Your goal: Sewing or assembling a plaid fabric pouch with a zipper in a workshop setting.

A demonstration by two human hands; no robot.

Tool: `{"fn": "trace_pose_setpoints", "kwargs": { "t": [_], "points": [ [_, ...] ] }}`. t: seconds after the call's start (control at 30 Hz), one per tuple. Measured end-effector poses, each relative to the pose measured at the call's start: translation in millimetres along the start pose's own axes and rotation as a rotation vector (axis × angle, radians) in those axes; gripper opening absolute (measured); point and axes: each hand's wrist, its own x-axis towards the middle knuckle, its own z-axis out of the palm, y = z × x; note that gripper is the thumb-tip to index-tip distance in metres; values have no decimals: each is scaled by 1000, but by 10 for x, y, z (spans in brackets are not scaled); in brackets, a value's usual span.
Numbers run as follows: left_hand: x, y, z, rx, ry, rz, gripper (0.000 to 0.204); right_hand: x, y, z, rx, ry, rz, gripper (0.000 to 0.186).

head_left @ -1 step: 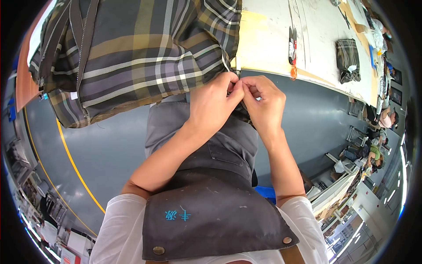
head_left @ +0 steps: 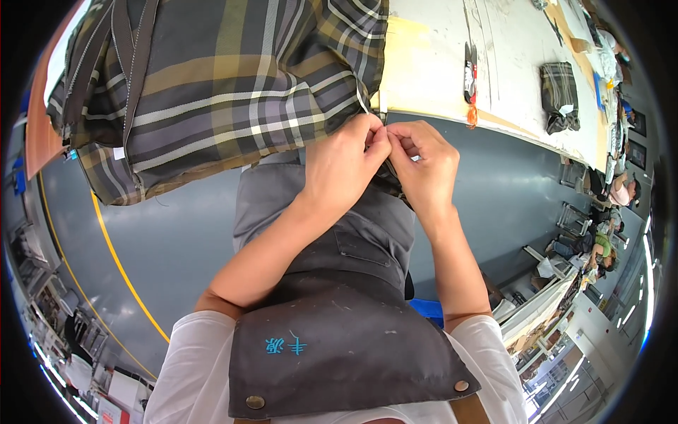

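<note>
A large bag-like piece of plaid fabric (head_left: 212, 99), dark with olive, white and purple bands, lies over the table's near edge at the left. Dark zips run down its left part. At its right corner, beside a narrow white strip (head_left: 363, 101), my left hand (head_left: 342, 159) is closed in a pinch on the fabric edge. My right hand (head_left: 429, 159) meets it fingertip to fingertip, thumb and forefinger pressed together. Whatever small thing lies between the right fingertips is too hidden to name. Dark material hangs below and behind both hands.
On the pale worktable (head_left: 424, 71) lie thread snips (head_left: 470, 74) with red-and-black handles and an orange tassel (head_left: 472, 116). A smaller folded plaid piece (head_left: 559, 95) rests farther right. I wear a dark apron (head_left: 339, 346). Several people work at tables at the far right.
</note>
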Motion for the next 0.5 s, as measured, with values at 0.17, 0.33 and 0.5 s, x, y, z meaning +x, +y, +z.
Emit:
{"fn": "trace_pose_setpoints", "kwargs": {
  "t": [0.17, 0.33, 0.5],
  "points": [
    [17, -32, 32, -387, -64, -311, 10, -21, 101, 6, 207, -22, 302, 8],
    [-28, -66, 67, -419, 5, -245, 8, 25, 19, 34, 234, 25, 308, 7],
    [-23, -89, 49, -329, 12, -110, 6, 52, 73, 62, -43, 45, -28, 10]
  ]
}}
